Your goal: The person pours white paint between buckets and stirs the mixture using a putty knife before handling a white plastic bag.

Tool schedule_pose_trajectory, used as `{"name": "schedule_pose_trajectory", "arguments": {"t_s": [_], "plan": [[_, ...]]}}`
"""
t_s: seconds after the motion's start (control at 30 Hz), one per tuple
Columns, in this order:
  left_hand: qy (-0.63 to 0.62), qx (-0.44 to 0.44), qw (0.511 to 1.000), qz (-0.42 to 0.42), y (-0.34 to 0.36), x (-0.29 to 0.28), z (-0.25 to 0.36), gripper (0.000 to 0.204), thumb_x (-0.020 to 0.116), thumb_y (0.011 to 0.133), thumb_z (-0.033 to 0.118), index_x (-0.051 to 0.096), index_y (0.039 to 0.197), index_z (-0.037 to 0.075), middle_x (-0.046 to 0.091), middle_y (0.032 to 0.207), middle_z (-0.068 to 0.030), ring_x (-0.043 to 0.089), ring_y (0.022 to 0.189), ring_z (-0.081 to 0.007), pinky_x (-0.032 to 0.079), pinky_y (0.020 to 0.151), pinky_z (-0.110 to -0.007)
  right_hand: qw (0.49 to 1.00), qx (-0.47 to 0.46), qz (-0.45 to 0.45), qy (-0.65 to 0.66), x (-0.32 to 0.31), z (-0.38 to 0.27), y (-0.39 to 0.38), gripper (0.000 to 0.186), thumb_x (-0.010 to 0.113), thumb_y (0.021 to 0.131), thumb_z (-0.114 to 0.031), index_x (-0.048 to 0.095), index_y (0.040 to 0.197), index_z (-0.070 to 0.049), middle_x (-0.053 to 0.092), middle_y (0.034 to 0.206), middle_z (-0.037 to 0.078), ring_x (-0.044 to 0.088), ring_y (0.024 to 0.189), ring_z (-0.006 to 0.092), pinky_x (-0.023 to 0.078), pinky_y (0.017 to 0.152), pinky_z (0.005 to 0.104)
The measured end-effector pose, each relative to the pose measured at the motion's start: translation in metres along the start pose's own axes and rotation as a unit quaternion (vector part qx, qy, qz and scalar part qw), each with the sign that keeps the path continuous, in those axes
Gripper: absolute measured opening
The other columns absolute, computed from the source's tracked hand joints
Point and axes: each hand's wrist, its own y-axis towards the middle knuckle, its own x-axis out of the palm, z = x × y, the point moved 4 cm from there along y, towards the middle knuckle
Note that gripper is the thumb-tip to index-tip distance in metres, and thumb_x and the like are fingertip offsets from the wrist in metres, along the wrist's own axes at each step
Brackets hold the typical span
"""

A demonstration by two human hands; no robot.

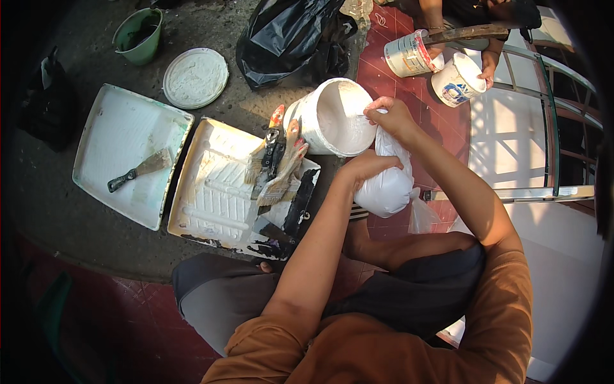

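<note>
A plump white plastic bag [385,192], filled with something white, hangs between my hands in front of my knees. My left hand [371,168] is closed round the bag's neck. Higher up, my right hand [392,119] pinches the gathered top of the bag, beside the rim of a white bucket [311,121]. The bucket is tilted, its mouth toward my right hand, and its inside is coated white. Below the bag dangles a clear plastic corner [422,214]. Left of the bucket, several used paintbrushes [281,176] and a scraper lie on a paint tray [208,185].
Further left, a second tray [102,150] holds a putty knife [142,169]. Beyond lie a white-smeared lid [196,78], a green pail [138,38] and a black plastic bag [288,38]. At the far right another person's hands hold two paint buckets [458,80] near a metal frame [511,194].
</note>
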Motion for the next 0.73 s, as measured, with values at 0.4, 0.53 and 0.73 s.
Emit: {"name": "schedule_pose_trajectory", "arguments": {"t_s": [0.4,0.53,0.73], "plan": [[-0.007,-0.022,1.000,0.003,-0.003,0.002,0.001,0.058,0.073,0.076,0.025,0.060,0.127,0.000,0.069,0.113,-0.0156,0.068,0.098,-0.0267,0.054,0.086,-0.038,0.986,-0.064,0.033,-0.150,-0.001,0.004,0.006,0.025,0.072,0.082,-0.026,0.068,0.095,-0.005,0.071,0.090,0.016,0.069,0.087,0.0245,0.053,0.081,0.0381],[-0.009,-0.016,1.000,-0.003,-0.003,0.001,0.001,0.056,0.073,0.077,0.025,0.061,0.125,0.000,0.069,0.113,-0.0155,0.069,0.098,-0.0266,0.054,0.085,-0.038,0.981,-0.089,0.029,-0.168,0.003,-0.002,0.005,0.024,0.072,0.082,-0.024,0.068,0.095,-0.004,0.071,0.094,0.016,0.069,0.093,0.0249,0.052,0.084,0.0378],[-0.057,-0.052,0.997,-0.009,-0.013,0.008,0.005,0.056,0.072,0.078,0.026,0.061,0.127,0.001,0.069,0.115,-0.0159,0.069,0.099,-0.0269,0.054,0.088,-0.037,0.975,-0.067,0.008,-0.211,0.005,-0.004,0.003,0.026,0.072,0.086,-0.016,0.068,0.109,-0.003,0.070,0.107,0.010,0.065,0.099,0.0190,0.050,0.092,0.0350]]}}
